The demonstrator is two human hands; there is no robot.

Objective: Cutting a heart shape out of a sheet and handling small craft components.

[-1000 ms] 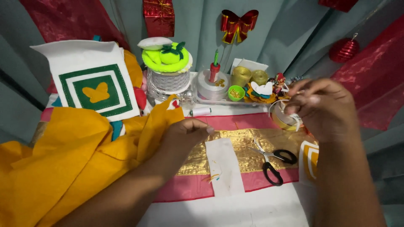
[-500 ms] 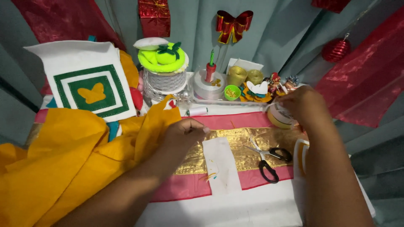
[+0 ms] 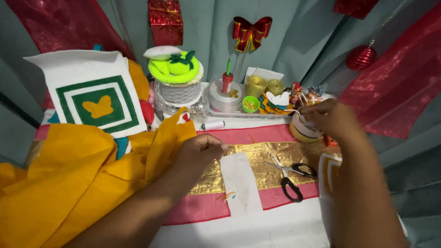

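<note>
Two hands over gold fabric (image 3: 266,160), scissors (image 3: 289,177), teal drapes (image 3: 298,50)

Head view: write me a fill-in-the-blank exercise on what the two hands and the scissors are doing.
1. The right hand touches a roll of ____.
2. The left hand rests at the edge of the ____ cloth.
3. The scissors have ____ handles.
4. The scissors lie on the ____ strip.

Missing words: tape; yellow; black; gold
</note>
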